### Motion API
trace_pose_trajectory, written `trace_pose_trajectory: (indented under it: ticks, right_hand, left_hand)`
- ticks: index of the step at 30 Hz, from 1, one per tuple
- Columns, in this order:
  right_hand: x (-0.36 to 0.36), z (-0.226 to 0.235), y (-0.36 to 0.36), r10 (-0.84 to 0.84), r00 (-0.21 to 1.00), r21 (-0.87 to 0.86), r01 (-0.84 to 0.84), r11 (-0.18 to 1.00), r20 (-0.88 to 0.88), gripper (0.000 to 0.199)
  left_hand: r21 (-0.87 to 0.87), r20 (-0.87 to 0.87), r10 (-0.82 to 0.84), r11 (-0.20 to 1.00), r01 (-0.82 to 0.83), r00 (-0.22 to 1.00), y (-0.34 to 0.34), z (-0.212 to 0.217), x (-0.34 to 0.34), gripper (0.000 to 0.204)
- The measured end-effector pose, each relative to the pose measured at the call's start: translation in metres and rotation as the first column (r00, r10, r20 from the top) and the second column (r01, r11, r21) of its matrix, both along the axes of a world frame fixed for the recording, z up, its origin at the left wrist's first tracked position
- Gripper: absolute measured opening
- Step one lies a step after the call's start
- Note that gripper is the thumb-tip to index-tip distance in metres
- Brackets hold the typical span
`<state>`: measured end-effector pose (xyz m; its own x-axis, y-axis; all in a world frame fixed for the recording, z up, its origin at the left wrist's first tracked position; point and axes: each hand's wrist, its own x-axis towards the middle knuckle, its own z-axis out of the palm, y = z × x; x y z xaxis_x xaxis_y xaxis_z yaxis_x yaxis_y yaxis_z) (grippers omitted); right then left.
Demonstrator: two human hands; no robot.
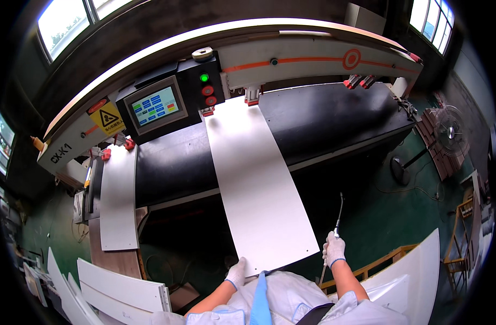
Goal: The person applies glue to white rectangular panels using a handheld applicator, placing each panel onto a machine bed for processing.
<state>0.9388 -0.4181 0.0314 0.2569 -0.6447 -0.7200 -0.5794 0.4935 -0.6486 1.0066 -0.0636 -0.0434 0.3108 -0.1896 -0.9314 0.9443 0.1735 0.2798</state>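
A long white panel [259,179] lies across the black machine bed, its near end reaching out to my body. Small holes show near its near corners. My left hand [237,272], in a white knit glove, grips the panel at its near left corner; the fingers under the edge are partly hidden. To the right of the panel, clear of it, my gloved right hand [333,249] is closed around an air blow gun [338,223]. Its thin metal nozzle points up and away from me, and a hose runs down below the hand.
Above the black bed [324,119] spans a machine beam [307,67] with red-tipped clamps and a lit control screen [155,104]. Another white panel [118,197] lies at left. White panels [121,290] are stacked at lower left. A standing fan [450,132] is at right.
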Motion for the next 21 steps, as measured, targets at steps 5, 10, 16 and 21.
trace_pose_trajectory:
  ticks: [5, 10, 16, 21]
  right_hand:
    - [0.023, 0.013, -0.013, 0.301, 0.954, -0.022, -0.301, 0.953, -0.008, 0.032]
    - [0.078, 0.010, -0.021, 0.404, 0.915, -0.143, -0.402, 0.904, -0.017, 0.035]
    - [0.203, 0.022, -0.094, 0.492, 0.704, -0.546, -0.709, 0.446, -0.512, 0.038]
    - [0.279, 0.067, -0.131, 0.416, 0.759, -0.601, -0.651, 0.464, -0.501, 0.038]
  left_hand:
    - [0.095, 0.167, -0.061, 0.994, 0.046, 0.984, 0.003, -0.020, -0.003, 0.056]
    - [0.197, 0.260, -0.133, 0.977, 0.082, 0.956, 0.008, -0.030, -0.005, 0.058]
    - [0.221, 0.298, -0.178, 0.969, 0.113, 0.938, 0.011, -0.040, -0.007, 0.066]
    - [0.392, 0.296, -0.357, 0.891, 0.228, 0.886, 0.004, -0.026, -0.003, 0.069]
